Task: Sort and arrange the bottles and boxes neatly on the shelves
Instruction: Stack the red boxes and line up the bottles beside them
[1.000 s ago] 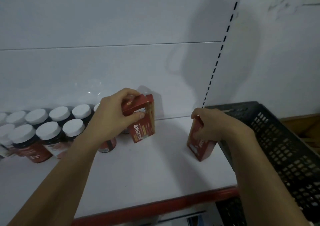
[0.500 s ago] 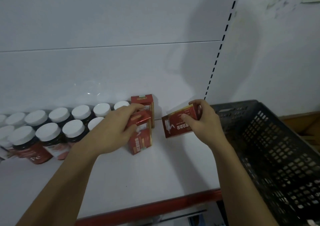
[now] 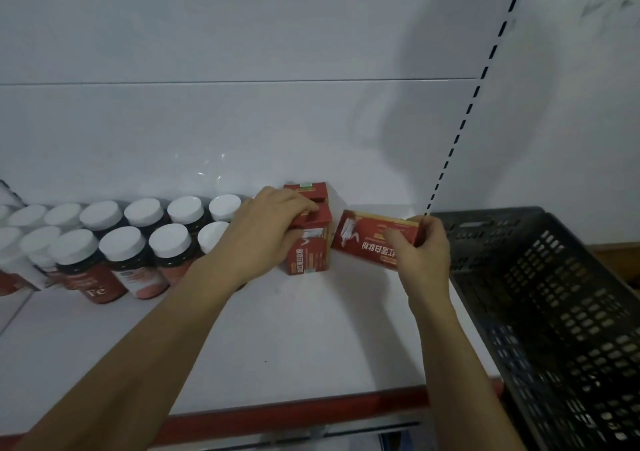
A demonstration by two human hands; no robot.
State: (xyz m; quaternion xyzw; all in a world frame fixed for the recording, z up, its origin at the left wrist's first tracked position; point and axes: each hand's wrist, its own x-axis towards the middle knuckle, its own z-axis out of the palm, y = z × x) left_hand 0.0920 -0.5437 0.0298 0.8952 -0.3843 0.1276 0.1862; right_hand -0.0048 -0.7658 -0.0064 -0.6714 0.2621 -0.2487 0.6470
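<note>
Bottles: 2 rows of white-capped dark bottles [image 3: 128, 253] stand on the left of the shelf [image 3: 277, 346], against the back wall; the left forearm hides part of the nearest ones.
Crate: a black slotted crate [image 3: 554, 312] sits at the shelf's right end, just behind the right wrist.
Upright: a slotted strip [image 3: 464, 128] runs up the wall above the crate's corner.
Back box: a red box [image 3: 306, 192] stands upright at the wall, right of the bottles.
Front box: a 2nd red box [image 3: 308, 253] stands directly in front of it.
Left hand: the left hand [image 3: 263, 236] reaches in from the left, with its fingers curled over the front box's top and its thumb on the front face, gripping it.
Held box: a 3rd red box [image 3: 374, 243] lies sideways with its print upside down. Its left end is just beside the front box; whether they touch is unclear.
Right hand: the right hand [image 3: 422, 256] pinches the held box's right end, thumb on the printed face and fingers behind.
</note>
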